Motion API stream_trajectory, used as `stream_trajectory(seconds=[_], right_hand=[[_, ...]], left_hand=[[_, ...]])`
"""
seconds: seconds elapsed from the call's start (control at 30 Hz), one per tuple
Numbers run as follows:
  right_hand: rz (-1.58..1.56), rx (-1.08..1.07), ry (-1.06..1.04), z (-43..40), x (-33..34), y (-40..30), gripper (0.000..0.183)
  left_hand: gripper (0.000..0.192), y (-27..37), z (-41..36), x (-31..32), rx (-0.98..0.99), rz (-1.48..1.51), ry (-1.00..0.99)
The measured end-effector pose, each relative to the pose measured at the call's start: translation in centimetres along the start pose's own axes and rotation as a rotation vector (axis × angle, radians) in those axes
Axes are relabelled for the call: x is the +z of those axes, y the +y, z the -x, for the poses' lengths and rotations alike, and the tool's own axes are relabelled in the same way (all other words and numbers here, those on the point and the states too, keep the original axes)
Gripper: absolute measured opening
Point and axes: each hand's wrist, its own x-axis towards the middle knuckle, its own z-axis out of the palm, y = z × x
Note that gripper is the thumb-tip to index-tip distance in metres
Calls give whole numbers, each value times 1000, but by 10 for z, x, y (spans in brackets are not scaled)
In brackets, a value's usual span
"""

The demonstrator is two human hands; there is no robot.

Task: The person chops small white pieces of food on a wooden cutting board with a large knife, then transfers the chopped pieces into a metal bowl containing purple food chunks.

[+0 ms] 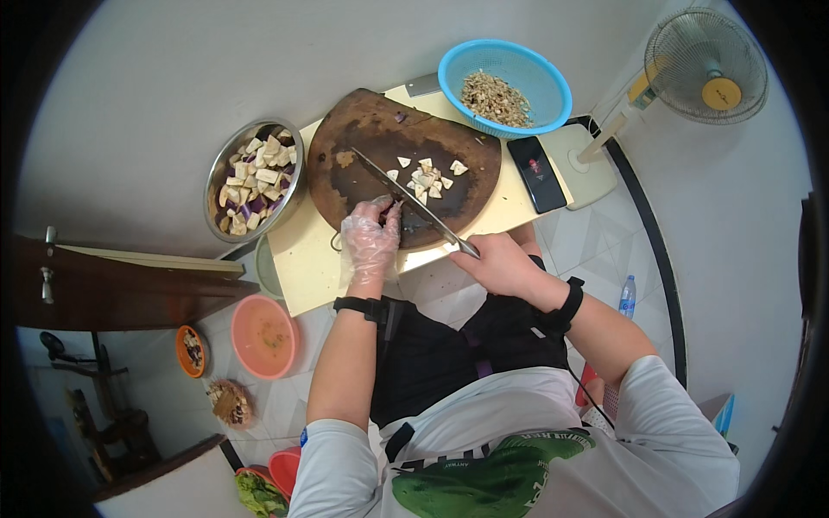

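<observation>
My right hand [502,262] grips the handle of a kitchen knife [407,195], whose blade lies diagonally over a round, dark wooden chopping board [346,126]. My left hand [372,236], in a clear plastic glove, holds a purple-skinned piece of eggplant [388,210] against the board, just left of the blade; the fingers hide most of it. To the right of the blade lie small pale cut pieces [424,178] in a loose pile. At the board's left stands a steel bowl [212,188] full of eggplant chunks [259,171].
A blue plastic colander [550,71] with finely chopped food and a smartphone [536,175] are at the table's right. A fan [706,68] stands beyond. Pink [239,343] and orange [181,362] basins sit on the floor at left, a plastic bottle [627,298] at right.
</observation>
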Motion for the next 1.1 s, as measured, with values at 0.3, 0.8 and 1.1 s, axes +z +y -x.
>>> stream_trajectory(seconds=[0.3,0.8,1.1], right_hand=[[-90,141,-199,26,-27,-5,38],[-70,138,-117,-18,-10,-19,41],[-82,118,-67,3,-12,-9,42]], left_hand=[[15,1,1,-2,-36,19,-36],[12,6,0,-5,-38,-34,-44],[15,14,0,-2,12,-227,-1]])
